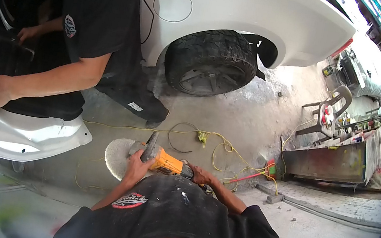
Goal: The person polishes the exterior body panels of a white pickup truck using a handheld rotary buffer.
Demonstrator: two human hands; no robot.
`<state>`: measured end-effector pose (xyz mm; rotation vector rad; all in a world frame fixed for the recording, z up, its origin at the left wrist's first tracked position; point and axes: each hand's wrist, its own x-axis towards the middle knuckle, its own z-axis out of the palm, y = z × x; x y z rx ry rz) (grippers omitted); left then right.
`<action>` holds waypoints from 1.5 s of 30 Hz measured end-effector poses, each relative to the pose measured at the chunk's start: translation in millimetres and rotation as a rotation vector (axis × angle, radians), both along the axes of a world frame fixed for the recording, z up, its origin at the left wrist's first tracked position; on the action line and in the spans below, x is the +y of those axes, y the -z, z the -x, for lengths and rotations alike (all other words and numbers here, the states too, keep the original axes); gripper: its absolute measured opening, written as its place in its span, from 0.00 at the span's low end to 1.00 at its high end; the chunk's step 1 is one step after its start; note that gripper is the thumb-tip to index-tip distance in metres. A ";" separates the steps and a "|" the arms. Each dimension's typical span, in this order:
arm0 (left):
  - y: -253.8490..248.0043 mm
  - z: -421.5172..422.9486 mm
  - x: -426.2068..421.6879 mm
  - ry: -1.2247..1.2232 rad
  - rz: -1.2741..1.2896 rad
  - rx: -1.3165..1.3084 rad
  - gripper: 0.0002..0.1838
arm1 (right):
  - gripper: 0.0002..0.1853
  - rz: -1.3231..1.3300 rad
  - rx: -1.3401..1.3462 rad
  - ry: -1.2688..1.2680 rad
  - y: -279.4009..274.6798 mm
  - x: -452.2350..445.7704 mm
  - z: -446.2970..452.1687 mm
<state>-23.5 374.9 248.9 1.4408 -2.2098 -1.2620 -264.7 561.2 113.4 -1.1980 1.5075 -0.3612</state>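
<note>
The orange polisher [169, 163] is grasped by the left hand [137, 164] and right hand [200, 175] — its pad [117, 157] apart from the white panel [42, 140], finished work indiscernible.

Orange-and-black handheld polisher [169, 164]: smooth plastic housing. Round off-white polishing pad [117, 158]: rough, matt, fleecy pile. White car body panel [237, 12]: smooth, glossy paint. Black treaded tyre [198, 55]: matt, coarse rubber. Grey concrete floor [256, 114] before me: rough, matt.
</note>
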 end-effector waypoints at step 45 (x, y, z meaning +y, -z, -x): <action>6.5 7.6 11.1 -0.024 -0.022 0.112 0.27 | 0.39 0.094 -0.010 0.064 -5.1 6.7 8.4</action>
